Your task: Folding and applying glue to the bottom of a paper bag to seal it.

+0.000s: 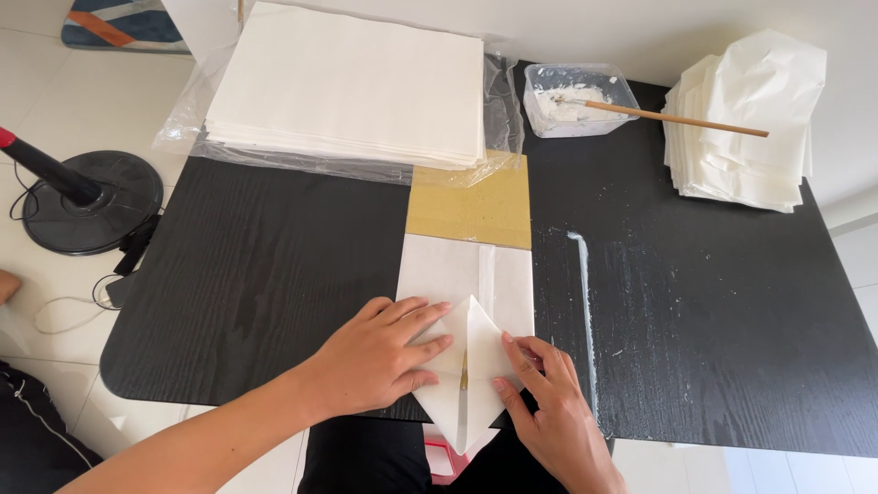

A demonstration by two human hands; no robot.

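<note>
Paper occupies both of my hands at the near edge of the black tabletop (256, 265). My left hand (380, 357) lies flat, fingers (425, 320) spread and pressing down on the left flap of a white paper sheet (466, 366) being folded into a point. My right hand (549, 412) rests on the right flap, its fingers (521, 352) extended and pressed along the slanted fold edge rather than curled around anything. Neither hand grips; both just hold the paper down flat.

Between my two sets of fingertips runs the centre seam of the fold, where the two flaps meet, and its lower tip hangs just past the tabletop edge toward me. Beyond my fingertips the unfolded part of the sheet stretches away, lying on a tan cardboard strip (471, 206).

Just right of my right fingers, a thin streak of white paste (585, 302) runs along the tabletop. Far beyond my left fingers sits a thick stack of white sheets (352, 82) on clear plastic wrap. Far beyond my right fingers stands a clear plastic tub (576, 96) of white paste with a wooden stick (677, 119) in it, and beside that a pile of folded paper pieces (745, 119).
</note>
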